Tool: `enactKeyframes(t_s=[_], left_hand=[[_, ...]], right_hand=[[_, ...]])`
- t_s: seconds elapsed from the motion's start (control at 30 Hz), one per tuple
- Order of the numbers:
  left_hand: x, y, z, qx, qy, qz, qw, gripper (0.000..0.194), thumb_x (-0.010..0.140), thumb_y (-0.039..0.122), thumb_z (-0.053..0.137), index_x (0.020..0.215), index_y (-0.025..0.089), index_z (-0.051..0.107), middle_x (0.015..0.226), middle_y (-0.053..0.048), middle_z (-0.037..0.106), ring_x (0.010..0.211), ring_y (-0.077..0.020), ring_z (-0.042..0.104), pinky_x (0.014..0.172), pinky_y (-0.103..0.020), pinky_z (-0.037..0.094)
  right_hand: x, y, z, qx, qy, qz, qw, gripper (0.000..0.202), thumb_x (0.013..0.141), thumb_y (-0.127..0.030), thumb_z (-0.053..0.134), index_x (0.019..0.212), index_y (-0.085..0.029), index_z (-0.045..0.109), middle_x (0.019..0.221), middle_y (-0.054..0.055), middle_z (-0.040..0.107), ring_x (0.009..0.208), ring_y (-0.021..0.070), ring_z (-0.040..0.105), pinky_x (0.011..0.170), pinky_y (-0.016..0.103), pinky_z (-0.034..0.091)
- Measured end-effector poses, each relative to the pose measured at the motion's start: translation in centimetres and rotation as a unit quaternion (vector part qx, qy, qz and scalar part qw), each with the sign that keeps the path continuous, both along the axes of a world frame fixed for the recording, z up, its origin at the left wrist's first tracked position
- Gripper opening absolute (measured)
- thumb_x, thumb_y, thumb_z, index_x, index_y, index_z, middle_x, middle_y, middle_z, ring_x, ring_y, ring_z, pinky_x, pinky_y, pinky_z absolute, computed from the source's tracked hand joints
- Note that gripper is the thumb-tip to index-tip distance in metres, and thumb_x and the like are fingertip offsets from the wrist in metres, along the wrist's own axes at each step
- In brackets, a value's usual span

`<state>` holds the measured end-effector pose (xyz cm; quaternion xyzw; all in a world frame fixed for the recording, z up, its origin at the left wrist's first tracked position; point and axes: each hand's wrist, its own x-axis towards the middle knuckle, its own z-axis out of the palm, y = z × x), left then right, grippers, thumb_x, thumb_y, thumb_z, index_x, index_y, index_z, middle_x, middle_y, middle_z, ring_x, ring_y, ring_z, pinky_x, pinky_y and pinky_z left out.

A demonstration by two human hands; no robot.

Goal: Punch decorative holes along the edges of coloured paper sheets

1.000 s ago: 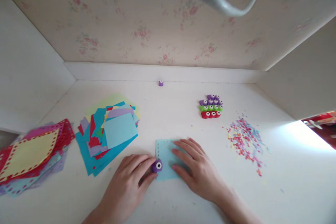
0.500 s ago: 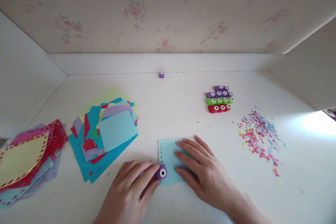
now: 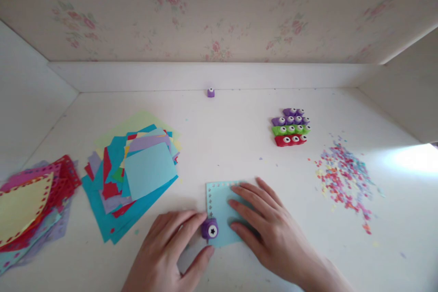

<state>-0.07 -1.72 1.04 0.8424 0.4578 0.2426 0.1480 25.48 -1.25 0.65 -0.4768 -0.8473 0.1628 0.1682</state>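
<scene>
A light blue sheet (image 3: 222, 219) lies on the white table, with small punched holes along its top and left edges. On its left edge, near the lower corner, sits a purple punch (image 3: 210, 229) with a white button and black star. My left hand (image 3: 174, 246) is beside the punch, index fingertip at its upper left, thumb apart below it. Spread over the sheet's right part, my right hand (image 3: 267, 228) presses it flat with its fingers apart.
Coloured paper sheets (image 3: 150, 171) are stacked at the left, with punched sheets (image 3: 27, 205) farther left. Purple, green and red punches (image 3: 290, 130) stand in rows at the right, near scattered confetti (image 3: 344, 173). Another purple punch (image 3: 211, 93) is at the back.
The purple punch has shifted slightly down the sheet's left edge. My left thumb has moved away from it, widening the hand. My right hand stays on the sheet; the view has shifted a little.
</scene>
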Motion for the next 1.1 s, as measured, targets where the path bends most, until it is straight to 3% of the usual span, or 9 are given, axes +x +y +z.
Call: enactKeyframes(t_s=[0.37,0.63,0.73,0.93,1.1], left_hand=[[1.5,0.2,-0.2,-0.083,0.004,0.024,0.996,0.013,0.093,0.036,0.056,0.096,0.028,0.066,0.094,-0.004,0.069,0.088,-0.0223,0.064,0.077,-0.037,0.051],[3.0,2.0,1.8,-0.148,0.050,0.035,0.987,0.012,0.084,0.024,0.060,0.073,0.024,0.063,0.079,-0.001,0.066,0.078,-0.0205,0.064,0.068,-0.031,0.046],[3.1,2.2,2.5,-0.167,0.052,0.030,0.984,0.013,0.083,0.023,0.063,0.070,0.024,0.065,0.079,0.000,0.066,0.080,-0.0197,0.065,0.071,-0.031,0.048],[0.4,0.9,1.9,-0.131,-0.022,0.003,0.991,0.020,0.093,0.035,0.056,0.084,0.025,0.072,0.089,-0.002,0.070,0.088,-0.0186,0.066,0.081,-0.033,0.054],[-3.4,-0.6,0.1,-0.051,-0.031,0.046,0.997,0.024,0.092,0.042,0.057,0.104,0.028,0.072,0.105,-0.003,0.070,0.099,-0.0192,0.068,0.087,-0.031,0.057]], right_hand=[[-0.2,0.0,0.4,0.004,0.010,-0.007,1.000,0.034,0.093,-0.033,0.059,0.126,-0.027,0.063,0.133,0.008,0.061,0.127,0.0298,0.053,0.113,0.059,0.033],[-0.4,-0.4,0.5,0.008,0.044,-0.022,0.999,0.034,0.090,-0.034,0.062,0.123,-0.027,0.064,0.132,0.008,0.062,0.126,0.0277,0.053,0.114,0.056,0.030],[-0.4,-0.6,0.6,0.011,0.043,-0.025,0.999,0.033,0.090,-0.035,0.062,0.122,-0.027,0.065,0.132,0.008,0.062,0.125,0.0267,0.053,0.114,0.056,0.030],[-0.3,-1.1,0.8,0.027,0.063,-0.020,0.997,0.030,0.091,-0.036,0.062,0.119,-0.026,0.066,0.130,0.008,0.063,0.125,0.0236,0.054,0.115,0.052,0.029],[0.1,-1.1,0.6,0.044,0.078,-0.019,0.996,0.028,0.090,-0.036,0.063,0.115,-0.025,0.068,0.127,0.009,0.065,0.122,0.0239,0.057,0.113,0.052,0.033]])
